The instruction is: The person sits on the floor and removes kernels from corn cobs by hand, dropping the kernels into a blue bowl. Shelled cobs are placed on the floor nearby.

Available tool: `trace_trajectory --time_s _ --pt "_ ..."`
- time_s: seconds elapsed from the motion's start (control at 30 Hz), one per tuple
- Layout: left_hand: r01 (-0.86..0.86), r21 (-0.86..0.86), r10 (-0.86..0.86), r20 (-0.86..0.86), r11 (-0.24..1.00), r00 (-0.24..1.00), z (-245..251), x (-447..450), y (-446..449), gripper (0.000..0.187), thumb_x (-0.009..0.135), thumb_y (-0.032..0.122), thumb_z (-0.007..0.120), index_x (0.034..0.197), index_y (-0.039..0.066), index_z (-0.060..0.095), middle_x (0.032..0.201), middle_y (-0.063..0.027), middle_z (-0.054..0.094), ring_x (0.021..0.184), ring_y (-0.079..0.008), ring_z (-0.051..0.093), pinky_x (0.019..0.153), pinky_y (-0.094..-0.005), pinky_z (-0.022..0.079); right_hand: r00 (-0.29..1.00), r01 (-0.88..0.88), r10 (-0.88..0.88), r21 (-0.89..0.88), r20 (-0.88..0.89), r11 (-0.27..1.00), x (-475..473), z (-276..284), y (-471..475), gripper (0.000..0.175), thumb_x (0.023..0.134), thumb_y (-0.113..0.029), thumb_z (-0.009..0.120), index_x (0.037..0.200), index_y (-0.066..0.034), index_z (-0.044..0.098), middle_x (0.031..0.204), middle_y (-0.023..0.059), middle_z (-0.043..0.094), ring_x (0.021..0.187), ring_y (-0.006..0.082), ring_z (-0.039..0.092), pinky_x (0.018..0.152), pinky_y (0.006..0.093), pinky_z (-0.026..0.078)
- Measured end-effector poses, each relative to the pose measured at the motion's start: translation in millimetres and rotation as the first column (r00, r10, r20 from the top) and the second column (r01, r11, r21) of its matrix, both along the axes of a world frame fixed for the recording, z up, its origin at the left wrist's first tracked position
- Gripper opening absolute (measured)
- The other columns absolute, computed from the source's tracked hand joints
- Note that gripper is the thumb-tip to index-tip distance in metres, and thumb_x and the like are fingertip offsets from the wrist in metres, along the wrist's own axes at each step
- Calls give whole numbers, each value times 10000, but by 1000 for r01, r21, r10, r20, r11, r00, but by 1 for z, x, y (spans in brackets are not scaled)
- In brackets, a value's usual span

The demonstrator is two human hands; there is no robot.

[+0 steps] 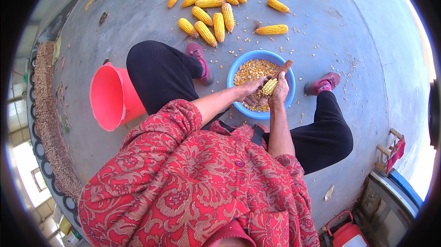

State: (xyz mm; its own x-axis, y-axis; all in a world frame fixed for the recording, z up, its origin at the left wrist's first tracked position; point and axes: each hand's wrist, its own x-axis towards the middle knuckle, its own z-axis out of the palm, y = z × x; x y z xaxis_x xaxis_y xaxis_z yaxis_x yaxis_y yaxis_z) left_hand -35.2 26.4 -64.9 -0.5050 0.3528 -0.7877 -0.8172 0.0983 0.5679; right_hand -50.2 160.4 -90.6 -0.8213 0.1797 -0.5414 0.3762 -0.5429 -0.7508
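Note:
Over a blue plastic basin (262, 54) of loose corn kernels (253, 68), my two hands meet. My right hand (279, 92) grips a partly shelled ear of corn (270, 87) with pale yellow rows left on it. A bare reddish-brown cob (284, 67) lies across the ear, its upper end sticking out past my right fingertips. At the cob's lower end is my left hand (253, 88), thumb and forefinger closed on it; its lower fingers hang over the kernels. The exact contact between cob, ear and fingers is partly hidden.
Several unshelled yellow ears (218, 26) lie on the concrete floor (310, 2) beyond the basin, among scattered kernels. A pink plastic bucket (106, 97) lies tipped beside my left knee. Near the right rim are a small wooden stool (387, 150) and a red container (348, 233).

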Motion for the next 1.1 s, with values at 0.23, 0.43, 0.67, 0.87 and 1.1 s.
trace_trajectory --time_s 0.23,0.43,0.67,0.87,1.1 --pt "-163 -43 155 -159 986 975 1 -29 6 828 831 771 395 1246 70 546 1194 -117 549 855 -215 538 781 -378 456 962 -248 259 689 89 681 11 25 -5 448 981 -404 448 1040 18 587 939 180 643 844 290 621 761 434 465" --pt "-622 305 662 -36 721 749 7 -53 6 413 867 501 637 848 94 565 691 -20 588 582 -169 579 563 -300 498 969 -239 229 108 94 965 19 38 -24 519 1019 -406 346 1099 30 617 991 113 642 886 209 629 791 362 499" --pt "-629 244 664 -93 738 742 23 -60 5 290 810 313 760 775 104 562 596 -14 556 506 -143 551 495 -291 466 975 -199 173 195 140 960 19 16 -34 618 999 -461 370 1369 33 412 1264 222 508 1227 276 450 1024 366 363" --pt "-645 337 705 -88 686 703 40 -53 13 346 818 265 758 672 147 468 534 28 447 439 -99 407 433 -275 355 980 -189 187 33 60 981 16 -34 -38 555 997 -344 415 1406 -90 140 1201 150 494 1010 264 537 817 367 442" --pt "-395 276 475 -363 876 801 43 -40 19 362 841 275 729 637 127 470 524 25 450 442 -82 417 422 -257 332 958 18 13 -104 286 994 22 -49 -34 423 939 -538 463 1096 -152 537 904 58 611 706 254 610 481 455 453"
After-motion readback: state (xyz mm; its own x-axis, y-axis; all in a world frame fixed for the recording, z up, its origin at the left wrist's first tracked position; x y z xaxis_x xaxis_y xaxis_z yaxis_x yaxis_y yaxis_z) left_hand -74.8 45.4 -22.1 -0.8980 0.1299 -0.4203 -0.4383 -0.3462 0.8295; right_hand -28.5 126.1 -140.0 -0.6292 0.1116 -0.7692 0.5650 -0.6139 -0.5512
